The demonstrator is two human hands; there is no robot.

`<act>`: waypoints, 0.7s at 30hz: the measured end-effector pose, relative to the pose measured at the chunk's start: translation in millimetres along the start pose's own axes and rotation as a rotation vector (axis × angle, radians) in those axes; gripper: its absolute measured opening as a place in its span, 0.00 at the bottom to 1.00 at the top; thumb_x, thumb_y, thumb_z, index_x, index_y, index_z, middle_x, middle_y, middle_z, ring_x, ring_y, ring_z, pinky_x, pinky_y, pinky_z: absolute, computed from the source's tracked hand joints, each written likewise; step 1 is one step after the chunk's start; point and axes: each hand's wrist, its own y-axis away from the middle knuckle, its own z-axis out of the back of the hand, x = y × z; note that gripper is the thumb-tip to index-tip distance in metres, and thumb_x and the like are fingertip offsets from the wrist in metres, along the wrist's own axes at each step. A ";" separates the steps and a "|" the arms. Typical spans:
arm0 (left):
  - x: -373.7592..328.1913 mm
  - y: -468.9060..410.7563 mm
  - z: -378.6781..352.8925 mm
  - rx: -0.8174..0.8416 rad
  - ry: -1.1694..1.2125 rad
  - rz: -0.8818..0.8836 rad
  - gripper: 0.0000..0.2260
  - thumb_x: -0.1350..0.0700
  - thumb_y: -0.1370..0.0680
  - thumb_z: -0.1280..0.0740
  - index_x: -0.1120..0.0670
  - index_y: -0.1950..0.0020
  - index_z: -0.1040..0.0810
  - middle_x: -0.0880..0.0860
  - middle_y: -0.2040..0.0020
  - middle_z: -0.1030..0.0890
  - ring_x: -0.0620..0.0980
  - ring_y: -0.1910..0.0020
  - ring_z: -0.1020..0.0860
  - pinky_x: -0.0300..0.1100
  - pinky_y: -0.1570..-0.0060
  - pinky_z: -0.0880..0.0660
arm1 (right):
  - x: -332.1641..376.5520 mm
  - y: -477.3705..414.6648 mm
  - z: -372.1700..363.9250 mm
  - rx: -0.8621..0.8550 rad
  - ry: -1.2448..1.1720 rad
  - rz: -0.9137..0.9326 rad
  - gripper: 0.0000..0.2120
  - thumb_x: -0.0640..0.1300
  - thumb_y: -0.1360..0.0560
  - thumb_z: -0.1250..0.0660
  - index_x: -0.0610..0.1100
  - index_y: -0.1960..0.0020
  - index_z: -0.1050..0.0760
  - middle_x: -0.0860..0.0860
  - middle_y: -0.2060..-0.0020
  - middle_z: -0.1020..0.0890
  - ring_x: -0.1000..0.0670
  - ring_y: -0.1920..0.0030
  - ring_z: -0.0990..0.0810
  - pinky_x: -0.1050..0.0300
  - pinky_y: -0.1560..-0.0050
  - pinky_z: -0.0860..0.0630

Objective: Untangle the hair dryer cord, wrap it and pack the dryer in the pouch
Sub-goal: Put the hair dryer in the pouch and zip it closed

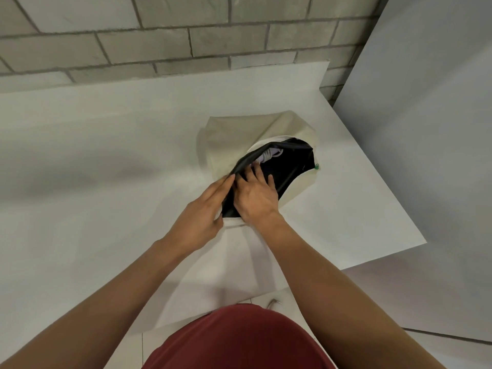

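A cream pouch (234,134) with a black lining (292,166) lies on the white table (93,169), its mouth facing me. Inside the opening a bit of white cord or dryer (270,155) shows; the rest is hidden. My left hand (202,209) pinches the near left edge of the pouch's mouth. My right hand (255,195) presses flat on the black lining at the mouth, fingers spread and reaching inward.
A grey brick wall (159,35) runs behind the table. A white panel (426,129) stands to the right. A small green tag (316,167) sits at the pouch's right edge. The table's corner (423,242) lies at the right.
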 end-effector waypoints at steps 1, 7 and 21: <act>1.5 -3.1 1.3 -0.023 -0.007 0.003 0.41 0.68 0.23 0.34 0.46 0.16 0.48 0.44 0.18 0.42 0.43 0.24 0.35 0.33 0.31 0.34 | 1.4 -2.0 0.5 0.017 -0.008 0.004 0.25 0.54 0.14 0.50 0.52 0.17 0.43 0.49 0.16 0.46 0.44 0.16 0.54 0.32 0.21 0.48; 13.6 -18.8 18.9 -0.198 -0.177 -0.063 0.32 0.63 0.21 0.31 0.55 0.18 0.38 0.53 0.22 0.32 0.53 0.30 0.25 0.49 0.41 0.21 | -22.8 17.2 12.9 -0.125 -0.185 0.219 0.23 0.52 0.14 0.42 0.48 0.20 0.34 0.46 0.21 0.33 0.41 0.20 0.38 0.33 0.23 0.38; 17.0 -31.9 19.9 -0.239 -0.289 -0.088 0.32 0.66 0.21 0.31 0.55 0.18 0.37 0.54 0.22 0.31 0.60 0.38 0.19 0.51 0.51 0.18 | -149.6 49.3 42.4 -0.426 -0.678 -0.228 0.30 0.32 0.23 0.30 0.50 0.26 0.34 0.54 0.32 0.28 0.54 0.36 0.25 0.52 0.34 0.23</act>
